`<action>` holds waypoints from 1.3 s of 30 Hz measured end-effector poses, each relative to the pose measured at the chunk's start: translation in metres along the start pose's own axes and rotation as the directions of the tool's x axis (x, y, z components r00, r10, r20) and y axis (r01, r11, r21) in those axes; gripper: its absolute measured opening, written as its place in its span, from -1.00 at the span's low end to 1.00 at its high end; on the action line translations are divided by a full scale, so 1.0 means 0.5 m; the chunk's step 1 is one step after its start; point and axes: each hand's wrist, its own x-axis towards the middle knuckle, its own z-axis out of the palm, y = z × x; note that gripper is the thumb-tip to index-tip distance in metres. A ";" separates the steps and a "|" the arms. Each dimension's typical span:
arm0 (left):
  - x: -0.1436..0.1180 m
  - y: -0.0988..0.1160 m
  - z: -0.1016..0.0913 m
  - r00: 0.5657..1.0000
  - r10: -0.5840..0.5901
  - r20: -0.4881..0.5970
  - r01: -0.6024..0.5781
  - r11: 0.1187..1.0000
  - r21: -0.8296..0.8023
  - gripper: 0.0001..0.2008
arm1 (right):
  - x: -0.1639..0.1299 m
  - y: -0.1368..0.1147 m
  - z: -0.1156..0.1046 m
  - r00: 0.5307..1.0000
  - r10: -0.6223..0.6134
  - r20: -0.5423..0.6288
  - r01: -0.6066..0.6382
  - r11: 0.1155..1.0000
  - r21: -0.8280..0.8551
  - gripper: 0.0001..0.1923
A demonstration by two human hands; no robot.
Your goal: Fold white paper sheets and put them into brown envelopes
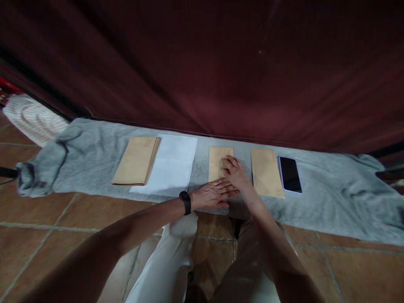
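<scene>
While the left hand [212,195] and right hand [235,170] rest unclenched on the kraft envelope [216,163], apply even, flat pressure.

Left to right on the cloth [94,162] lie stacked envelopes [135,162], paper [175,164], a middle envelope [217,160], another envelope [267,173] and a phone [290,174].

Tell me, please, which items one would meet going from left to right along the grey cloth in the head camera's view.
Stack of brown envelopes → white paper → middle brown envelope → right-hand brown envelope → phone.
</scene>
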 end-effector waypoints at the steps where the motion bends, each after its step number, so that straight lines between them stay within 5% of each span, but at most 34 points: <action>1: -0.004 0.005 0.002 1.000 -0.004 -0.014 0.004 1.000 -0.001 -0.38 | -0.001 -0.002 -0.001 0.999 0.044 -0.030 -0.044 0.999 -0.007 -0.46; 5: -0.017 0.021 0.011 0.998 -0.047 -0.040 0.046 0.999 -0.008 -0.39 | -0.005 -0.014 -0.016 0.954 0.285 -0.091 -0.289 0.957 -0.037 -0.45; 10: -0.022 0.035 0.027 0.990 -0.138 -0.027 0.138 0.990 0.001 -0.45 | -0.010 -0.016 -0.039 0.897 0.442 -0.015 -0.442 0.897 0.028 -0.66; 19: -0.007 0.061 0.047 0.960 -0.255 -0.117 0.268 0.958 0.105 -0.57 | -0.006 0.012 -0.056 0.853 0.488 0.184 -0.521 0.796 0.308 -0.82; 23: -0.003 0.082 0.038 0.908 -0.348 -0.234 0.386 0.911 0.145 -0.58 | -0.009 0.009 -0.068 0.872 0.426 0.240 -0.464 0.569 0.679 -0.86; 30: 0.034 0.095 -0.011 0.723 -0.606 -0.330 0.658 0.751 0.062 -0.71 | -0.014 -0.010 -0.109 0.921 0.370 0.125 -0.239 0.281 0.929 -0.67; 32: 0.053 0.093 -0.025 0.616 -0.703 -0.356 0.714 0.689 -0.124 -0.80 | -0.017 -0.014 -0.118 0.949 0.309 0.063 -0.130 0.203 0.971 -0.64; 33: 0.062 0.091 -0.031 0.525 -0.762 -0.378 0.719 0.635 -0.281 -0.84 | -0.017 -0.015 -0.121 0.962 0.271 0.043 -0.090 0.162 0.983 -0.63; 34: 0.072 0.090 -0.036 0.416 -0.823 -0.388 0.677 0.564 -0.473 -0.86 | -0.017 -0.015 -0.122 0.971 0.238 0.026 -0.059 0.132 0.990 -0.60; 36: 0.088 0.087 -0.042 0.206 -0.923 -0.324 0.399 0.382 -0.834 -0.82 | -0.014 -0.010 -0.119 0.975 0.221 -0.017 -0.015 0.143 0.990 -0.58; 37: 0.094 0.087 -0.043 0.134 -0.958 -0.253 0.197 0.276 -0.941 -0.77 | -0.012 -0.005 -0.115 0.965 0.259 -0.045 -0.010 0.207 0.978 -0.59; 39: 0.102 0.088 -0.037 0.067 -0.994 -0.084 -0.164 0.072 -0.984 -0.66 | -0.008 0.011 -0.105 0.913 0.391 -0.119 -0.047 0.389 0.920 -0.67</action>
